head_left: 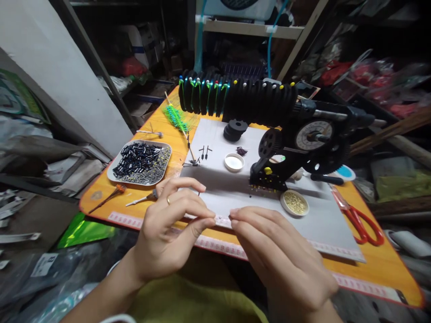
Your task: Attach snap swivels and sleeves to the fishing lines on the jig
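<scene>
My left hand (175, 224), with a ring on one finger, pinches thumb against fingertip near the front edge of the table. Facing it, my right hand (276, 246) is pinched too, its fingertips a short gap away. Whatever either pinch holds is too small to make out. Both hands are over the front of a white board (215, 197). Beyond them stands a black geared machine (306, 143) carrying a row of black discs (235, 98) with coloured ball-headed pins and green threads. A small white dish (234, 162) and a dish of gold beads (294, 203) sit on the board.
On the left, a tray (138, 181) holds dark and grey small parts. Red-handled scissors (363, 224) lie at the right. Nearby are a green bristly stick (175, 119), stacked black discs (235, 129) and a pink measuring tape (215, 246) along the table's (96, 204) front edge.
</scene>
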Demonstrator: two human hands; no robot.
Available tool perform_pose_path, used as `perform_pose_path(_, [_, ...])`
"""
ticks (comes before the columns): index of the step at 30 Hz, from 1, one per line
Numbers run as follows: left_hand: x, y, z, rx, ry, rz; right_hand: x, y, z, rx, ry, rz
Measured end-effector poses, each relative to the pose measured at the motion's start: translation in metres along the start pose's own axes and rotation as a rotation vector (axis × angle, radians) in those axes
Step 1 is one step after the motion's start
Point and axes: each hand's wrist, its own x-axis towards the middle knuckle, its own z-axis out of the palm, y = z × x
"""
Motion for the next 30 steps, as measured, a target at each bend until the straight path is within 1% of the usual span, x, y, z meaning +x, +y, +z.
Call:
perform_pose_path(3, [-0.001,-0.001,-0.001,0.013,-0.011,-0.008,0.004,-0.002,-0.002,0.057,0.03,0.076])
perform_pose_path(6, [0.0,0.001,0.001,0.021,-0.013,-0.026,0.009,-0.006,-0.001,0.244,0.087,0.148])
perform_pose_path(9, [0.001,0.002,0.002,0.016,-0.02,-0.025,0.01,-0.01,0.003,0.433,0.147,0.272])
perform_pose_path(11, [0.002,0.002,0.003,0.011,-0.026,-0.029,0.008,-0.01,0.006,0.495,0.199,0.351])
perform_pose_path(13, [0.002,0.002,0.003,0.006,-0.027,-0.043,0.006,-0.01,0.009,0.512,0.232,0.389])
perform_pose_path(16, [0.003,0.002,0.003,0.032,-0.013,-0.05,0.004,-0.008,0.009,0.444,0.24,0.351])
perform_pose_path(18, [0.004,0.002,0.005,0.117,0.003,-0.023,0.003,-0.006,0.008,0.287,0.173,0.259])
perform_pose_path(21, [0.005,0.004,0.008,0.274,0.011,0.042,0.003,-0.003,0.007,0.038,0.027,0.067])
perform_pose_path(23, [0.006,0.005,0.011,0.297,0.006,0.056,0.005,-0.002,0.008,0.035,-0.011,0.01])
perform_pose_path(24, [0.006,0.006,0.012,0.276,0.001,0.043,0.007,-0.003,0.009,0.086,-0.004,0.026])
perform_pose_path(26, [0.006,0.008,0.013,0.2,-0.006,-0.004,0.01,-0.004,0.011,0.223,0.039,0.106])
perform_pose_path(30, [0.001,0.013,0.011,0.048,0.015,-0.089,0.013,-0.007,0.016,0.376,0.132,0.226])
